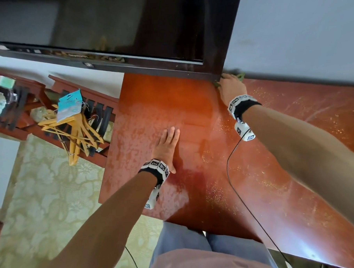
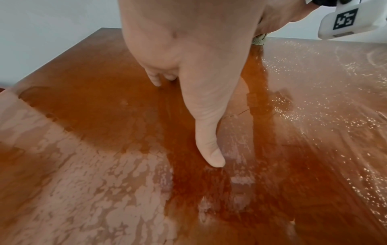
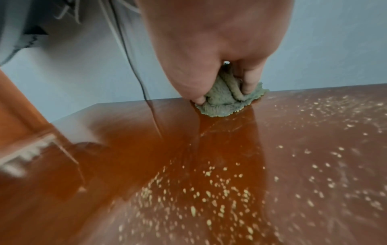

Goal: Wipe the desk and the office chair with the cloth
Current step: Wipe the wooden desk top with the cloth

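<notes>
The reddish-brown wooden desk (image 1: 194, 173) (image 2: 104, 116) (image 3: 230, 157) fills the middle of every view. Its left part is filmed with pale dust and its right part is speckled with yellowish crumbs. My right hand (image 1: 230, 87) (image 3: 220, 66) grips a bunched green cloth (image 3: 224, 101) (image 1: 240, 76) (image 2: 258, 40) against the desk's far edge by the wall. My left hand (image 1: 168, 142) (image 2: 188, 66) lies flat on the desk's middle, fingers straight, holding nothing. No office chair shows in any view.
A dark TV screen (image 1: 106, 29) hangs over the desk's far edge, just left of my right hand. A red wooden rack (image 1: 85, 109) with wooden hangers (image 1: 74, 128) and a blue tag stands to the left. Patterned floor (image 1: 42, 190) lies below it.
</notes>
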Available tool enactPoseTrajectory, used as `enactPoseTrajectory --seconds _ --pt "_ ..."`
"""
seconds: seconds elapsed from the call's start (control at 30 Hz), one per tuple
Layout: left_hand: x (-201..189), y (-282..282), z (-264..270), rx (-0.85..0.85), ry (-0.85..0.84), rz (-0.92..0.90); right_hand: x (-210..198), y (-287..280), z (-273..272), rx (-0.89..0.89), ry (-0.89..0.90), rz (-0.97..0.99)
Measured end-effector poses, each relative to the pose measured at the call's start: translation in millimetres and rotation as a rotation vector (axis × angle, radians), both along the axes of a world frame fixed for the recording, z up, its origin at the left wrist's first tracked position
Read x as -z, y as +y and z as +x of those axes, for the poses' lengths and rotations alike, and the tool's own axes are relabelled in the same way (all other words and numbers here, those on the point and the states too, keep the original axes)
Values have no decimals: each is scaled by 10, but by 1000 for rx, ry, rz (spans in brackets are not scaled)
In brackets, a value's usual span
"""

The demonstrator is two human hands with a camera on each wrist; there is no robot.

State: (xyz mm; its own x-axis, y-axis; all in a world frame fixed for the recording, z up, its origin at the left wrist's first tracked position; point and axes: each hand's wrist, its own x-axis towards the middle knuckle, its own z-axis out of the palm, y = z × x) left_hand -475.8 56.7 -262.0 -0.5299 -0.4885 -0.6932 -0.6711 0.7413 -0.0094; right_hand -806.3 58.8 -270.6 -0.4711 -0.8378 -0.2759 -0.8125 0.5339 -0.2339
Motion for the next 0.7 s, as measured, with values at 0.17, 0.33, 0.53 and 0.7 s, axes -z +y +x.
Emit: enactPoseTrajectory --seconds 0.17,0.33,0.53,0.7 --pt "11 21 -5 -7 -9 -15 -77 8 2 58 0 -23" --pt "18 1 10 -15 8 3 -71 205 143 -95 37 81" --pt "-3 -36 16 3 7 18 -61 561 460 -257 -5 158" --pt "-72 -40 16 13 5 18 -25 967 923 -297 -22 192"
